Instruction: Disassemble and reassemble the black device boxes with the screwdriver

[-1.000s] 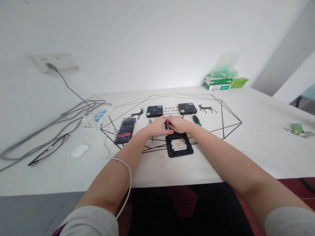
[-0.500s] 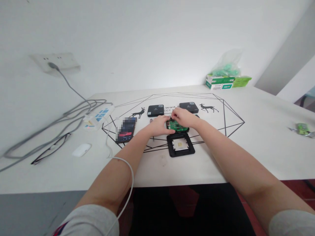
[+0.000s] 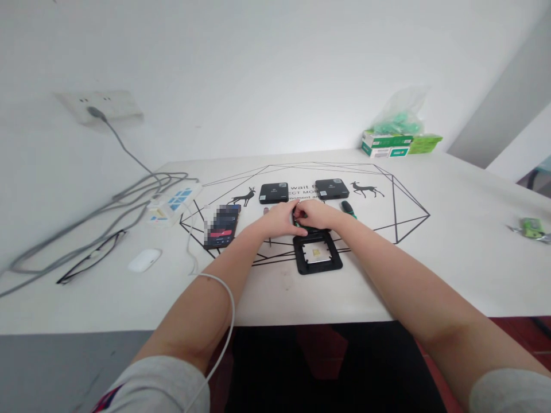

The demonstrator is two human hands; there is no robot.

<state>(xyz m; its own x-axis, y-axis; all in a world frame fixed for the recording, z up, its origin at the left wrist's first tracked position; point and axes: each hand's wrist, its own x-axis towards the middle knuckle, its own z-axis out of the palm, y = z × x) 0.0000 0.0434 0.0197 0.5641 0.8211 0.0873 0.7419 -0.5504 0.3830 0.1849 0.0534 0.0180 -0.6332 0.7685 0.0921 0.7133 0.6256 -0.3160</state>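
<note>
An open black box (image 3: 326,230) with a green circuit board (image 3: 309,228) inside lies on the table, mostly covered by my hands. Gripping its left side is my left hand (image 3: 284,220), thumb along the near edge and fingers at the far side. My right hand (image 3: 319,215) is over the board with its fingertips pinched together near the board's left side; what they hold, if anything, is hidden. Just in front, a black square cover (image 3: 299,258) with a silvery plate (image 3: 316,252) lies inner side up. A dark-green-handled tool (image 3: 348,208) lies right of my right hand.
Two closed black boxes, one left (image 3: 274,193) and one right (image 3: 331,188), sit behind my hands. A phone (image 3: 224,225), power strip (image 3: 174,203), glasses (image 3: 92,257) and white mouse (image 3: 145,260) are at left. A white cable (image 3: 230,298) crosses my left forearm.
My right hand has come nearer and lower over the circuit board, covering more of it. The dark-green-handled tool is now more exposed. My left hand keeps its grip on the box.
</note>
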